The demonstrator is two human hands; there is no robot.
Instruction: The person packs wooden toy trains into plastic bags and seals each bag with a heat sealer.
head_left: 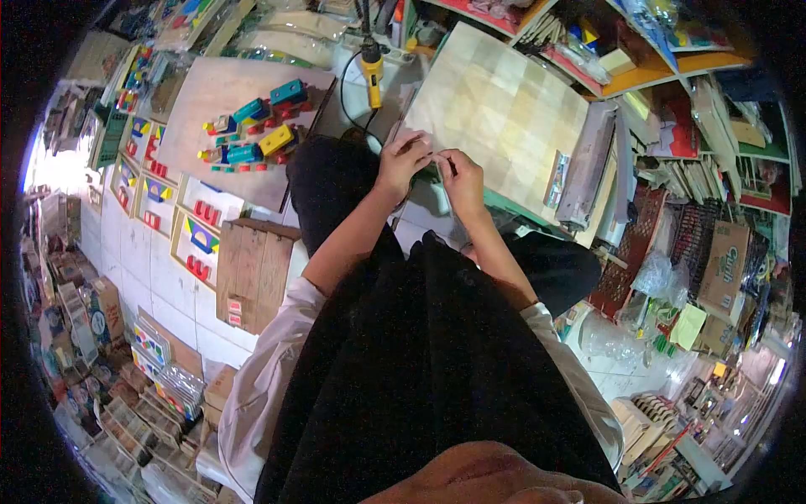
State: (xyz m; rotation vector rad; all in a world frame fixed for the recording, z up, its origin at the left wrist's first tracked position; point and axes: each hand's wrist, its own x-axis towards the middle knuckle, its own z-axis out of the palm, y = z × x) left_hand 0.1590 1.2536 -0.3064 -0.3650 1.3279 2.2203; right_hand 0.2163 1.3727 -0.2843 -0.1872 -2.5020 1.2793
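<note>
I'm seeing the left hand [405, 161] and right hand [462, 178] meeting just beside the left edge of the pale wooden table [495, 109], their fingers bending inward, narrowly spaced. A small pale piece [434, 158] is showing between the fingertips; I cannot tell whether either hand is gripping it. Open tabletop is stretching rightward to a grey roll [588, 168]; toy trains [245, 153] are standing well leftward.

The board [495, 109] is checkered in pale tans, the toy trains [245, 153] teal, yellow and red.
</note>
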